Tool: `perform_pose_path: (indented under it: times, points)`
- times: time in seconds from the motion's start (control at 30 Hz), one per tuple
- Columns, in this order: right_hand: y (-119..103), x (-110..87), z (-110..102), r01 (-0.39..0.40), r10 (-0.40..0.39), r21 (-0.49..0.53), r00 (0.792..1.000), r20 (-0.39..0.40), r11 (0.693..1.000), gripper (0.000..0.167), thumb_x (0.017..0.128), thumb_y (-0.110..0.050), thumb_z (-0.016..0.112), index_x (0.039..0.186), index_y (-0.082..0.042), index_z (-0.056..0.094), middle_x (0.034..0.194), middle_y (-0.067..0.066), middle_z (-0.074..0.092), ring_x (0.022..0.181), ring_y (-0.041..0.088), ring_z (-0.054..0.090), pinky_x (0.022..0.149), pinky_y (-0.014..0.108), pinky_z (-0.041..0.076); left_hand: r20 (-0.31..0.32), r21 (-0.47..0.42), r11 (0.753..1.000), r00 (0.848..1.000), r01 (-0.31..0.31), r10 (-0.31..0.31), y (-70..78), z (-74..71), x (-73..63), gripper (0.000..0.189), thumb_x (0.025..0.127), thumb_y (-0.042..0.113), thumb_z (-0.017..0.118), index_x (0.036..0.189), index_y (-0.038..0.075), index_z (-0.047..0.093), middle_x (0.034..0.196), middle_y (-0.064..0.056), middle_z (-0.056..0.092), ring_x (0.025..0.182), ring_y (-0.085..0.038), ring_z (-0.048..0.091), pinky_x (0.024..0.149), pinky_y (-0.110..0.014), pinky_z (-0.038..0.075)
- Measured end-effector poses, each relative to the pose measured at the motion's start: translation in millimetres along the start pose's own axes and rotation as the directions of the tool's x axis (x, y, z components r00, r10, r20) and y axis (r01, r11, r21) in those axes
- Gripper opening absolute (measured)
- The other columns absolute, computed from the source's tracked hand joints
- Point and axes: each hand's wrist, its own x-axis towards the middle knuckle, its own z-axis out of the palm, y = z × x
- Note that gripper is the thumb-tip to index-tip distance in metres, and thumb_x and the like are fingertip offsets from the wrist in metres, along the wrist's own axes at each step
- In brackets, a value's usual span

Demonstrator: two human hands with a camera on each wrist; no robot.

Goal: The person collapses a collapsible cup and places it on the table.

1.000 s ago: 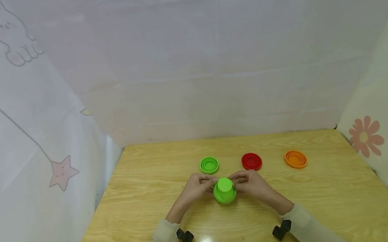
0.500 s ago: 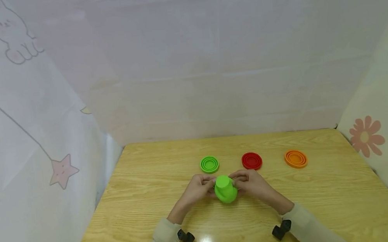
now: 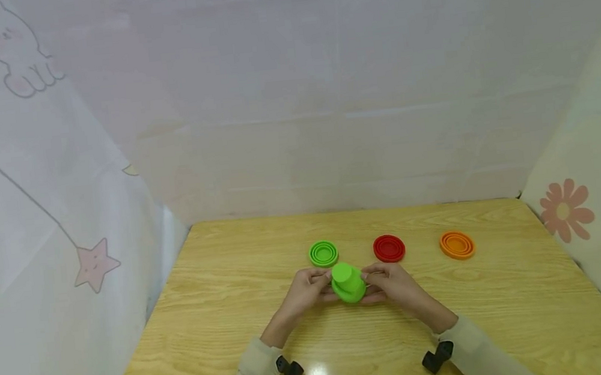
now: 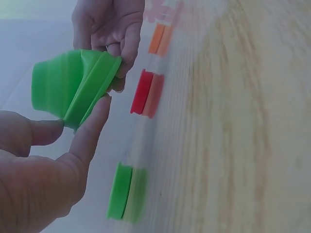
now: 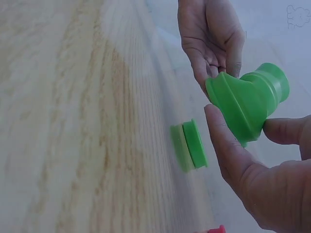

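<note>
Between both hands a green collapsible silicone cup point(image 3: 349, 285) is held off the table, its narrow base facing up and its wide rim down. In the left wrist view, the cup point(image 4: 73, 87) is partly extended and its wall looks skewed near the rim. My left hand point(image 3: 304, 290) pinches the cup's left side between thumb and fingers. On the opposite side, my right hand point(image 3: 391, 284) pinches it the same way; the right wrist view shows the thumb on the wall and fingers along the rim. The cup's inside is hidden.
Behind the hands, a row of flattened collapsible cups lies on the wooden table point(image 3: 222, 279): a green one point(image 3: 323, 253), a red one point(image 3: 389, 248) and an orange one point(image 3: 457, 245). Printed cloth hangs at the back and sides. Each wrist wears a small black camera.
The held cup has risen slightly and tilted, its base shifting up and a little left. The right hand's fingers have moved lower around the rim. The flattened cups have stayed put.
</note>
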Motion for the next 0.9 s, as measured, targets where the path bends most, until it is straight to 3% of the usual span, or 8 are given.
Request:
perform_pose_path:
  times: [0.23, 0.37, 0.6, 0.73, 0.9]
  points:
    - [2, -3.0, -2, -0.005, 0.005, 0.015, 1.0, -0.026, 1.0, 0.05, 0.108, -0.017, 0.057, 0.145, 0.015, 0.047, 0.125, 0.023, 0.071, 0.095, 0.026, 0.078, 0.093, 0.049, 0.066, 0.046, -0.032, 0.999, 0.999, 0.015, -0.013, -8.5, 1.9, 0.7, 0.041, 0.112, 0.019, 0.051, 0.141, -0.009, 0.058, 0.127, -0.026, 0.072, 0.108, -0.033, 0.077, 0.099, -0.047, 0.063]
    - [1, -4.0, -3, -0.011, 0.011, 0.007, 0.999, -0.035, 1.0, 0.048, 0.107, -0.015, 0.059, 0.144, 0.014, 0.05, 0.123, 0.021, 0.073, 0.094, 0.026, 0.078, 0.092, 0.049, 0.066, 0.043, -0.015, 0.999, 0.999, 0.033, -0.032, -9.4, -0.5, 1.8, 0.038, 0.111, 0.021, 0.054, 0.135, -0.007, 0.064, 0.123, -0.024, 0.074, 0.104, -0.031, 0.078, 0.097, -0.047, 0.064]
    - [-2, -4.5, -1, 0.048, -0.045, -0.166, 0.999, 0.025, 0.985, 0.042, 0.102, -0.014, 0.065, 0.136, 0.011, 0.061, 0.117, 0.023, 0.077, 0.091, 0.023, 0.079, 0.083, 0.046, 0.068, 0.002, 0.168, 0.986, 1.0, 0.014, -0.015, -4.0, -8.4, 3.0, 0.037, 0.107, 0.03, 0.063, 0.126, 0.0, 0.075, 0.125, -0.016, 0.076, 0.106, -0.021, 0.077, 0.093, -0.037, 0.066]
    - [-2, -4.2, 0, 0.075, -0.056, -0.25, 0.995, 0.081, 0.965, 0.04, 0.102, -0.017, 0.069, 0.134, 0.007, 0.066, 0.115, 0.022, 0.078, 0.092, 0.022, 0.08, 0.079, 0.044, 0.069, 0.048, 0.256, 0.967, 0.999, -0.009, -0.003, -0.3, -9.4, 2.3, 0.035, 0.102, 0.034, 0.071, 0.122, 0.007, 0.078, 0.119, -0.012, 0.079, 0.101, -0.017, 0.077, 0.089, -0.038, 0.067]
    - [-5, -5.3, 1, 0.093, -0.068, -0.261, 0.992, 0.103, 0.961, 0.038, 0.103, -0.016, 0.067, 0.133, 0.007, 0.066, 0.116, 0.022, 0.078, 0.092, 0.023, 0.079, 0.08, 0.049, 0.068, 0.107, 0.313, 0.948, 0.994, -0.065, 0.033, 3.6, -7.2, 3.1, 0.028, 0.101, 0.034, 0.073, 0.117, 0.013, 0.081, 0.114, -0.009, 0.081, 0.093, -0.012, 0.074, 0.083, -0.04, 0.067]
